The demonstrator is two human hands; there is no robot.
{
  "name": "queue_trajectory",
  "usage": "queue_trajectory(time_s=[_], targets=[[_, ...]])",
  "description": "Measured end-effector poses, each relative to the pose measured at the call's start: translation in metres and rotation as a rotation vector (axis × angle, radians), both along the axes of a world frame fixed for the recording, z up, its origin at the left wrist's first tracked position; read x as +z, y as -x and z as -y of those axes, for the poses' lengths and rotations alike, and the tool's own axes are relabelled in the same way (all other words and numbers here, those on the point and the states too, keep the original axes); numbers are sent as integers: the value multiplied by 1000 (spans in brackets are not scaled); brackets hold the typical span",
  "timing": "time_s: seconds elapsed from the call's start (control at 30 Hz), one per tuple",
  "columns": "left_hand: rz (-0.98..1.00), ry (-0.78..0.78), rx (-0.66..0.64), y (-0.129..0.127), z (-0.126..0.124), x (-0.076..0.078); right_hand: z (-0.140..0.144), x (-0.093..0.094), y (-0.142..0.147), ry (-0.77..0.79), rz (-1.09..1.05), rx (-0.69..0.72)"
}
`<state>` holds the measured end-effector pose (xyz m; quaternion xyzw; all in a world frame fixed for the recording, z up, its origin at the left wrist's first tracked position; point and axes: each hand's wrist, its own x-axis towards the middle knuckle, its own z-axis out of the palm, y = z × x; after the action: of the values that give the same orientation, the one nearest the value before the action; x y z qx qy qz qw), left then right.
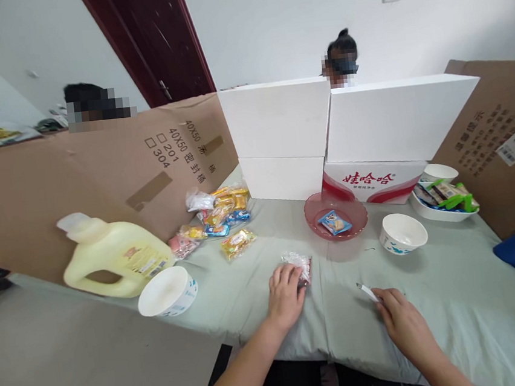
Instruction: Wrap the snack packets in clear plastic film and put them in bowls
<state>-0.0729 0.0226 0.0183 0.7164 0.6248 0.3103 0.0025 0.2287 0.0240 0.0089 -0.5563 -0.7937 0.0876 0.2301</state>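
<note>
My left hand [286, 296] lies with bent fingers over a small clear plastic packet [304, 264] with dark reddish contents, pressing it against the cloth. Part of the packet is hidden under the fingers. To the right, my right hand [401, 319] is closed on a thin white tool [368, 293] with a small grey metallic tip, perhaps a small cutter. That tip points up and left, apart from the packet. Beyond the hands, a pink see-through bowl [312, 227] contains a blue snack packet [334, 222]. A yellow-green snack packet [238, 244] lies up and left of my left hand.
Several wrapped snacks [225, 205] are heaped at the back left. Near them stand a yellow jug [113, 255] and a paper bowl [169, 292]. On the right are another paper bowl [402, 233] and a white dish [446, 212] of packets. White boxes [280, 121] and cardboard [114, 176] wall the table; two people are behind.
</note>
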Motion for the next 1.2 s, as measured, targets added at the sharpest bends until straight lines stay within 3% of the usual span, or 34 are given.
queue_trajectory(time_s=[0.13, 0.33, 0.5, 0.63, 0.77, 0.87, 0.97, 1.03, 1.13, 1.2], targets=[[32, -50, 18, -1, -3, -6, 0, 10, 15, -52, -17, 46], [236, 11, -264, -37, 25, -21, 3, 33, 54, -107, -42, 155], [409, 45, -210, -49, 31, -26, 3, 42, 79, -51, 156, 279], [421, 112, -250, -42, 30, -23, 5, 28, 32, -2, 166, 211], [460, 64, -141, -42, 32, -15, 7, 5, -38, -7, 148, 26], [268, -8, -206, -52, 32, -4, 8, 6, -60, -129, 113, -113], [60, -18, -435, -70, 32, 4, 16, 28, -39, -266, -54, -167], [10, -15, -528, -81, 32, 3, 28, 49, -8, -289, -193, -105], [29, -27, -536, -88, 29, -2, 47, 72, 44, -208, -302, 224], [75, -35, -466, -81, 25, -2, 53, 73, 70, -126, -296, 444]])
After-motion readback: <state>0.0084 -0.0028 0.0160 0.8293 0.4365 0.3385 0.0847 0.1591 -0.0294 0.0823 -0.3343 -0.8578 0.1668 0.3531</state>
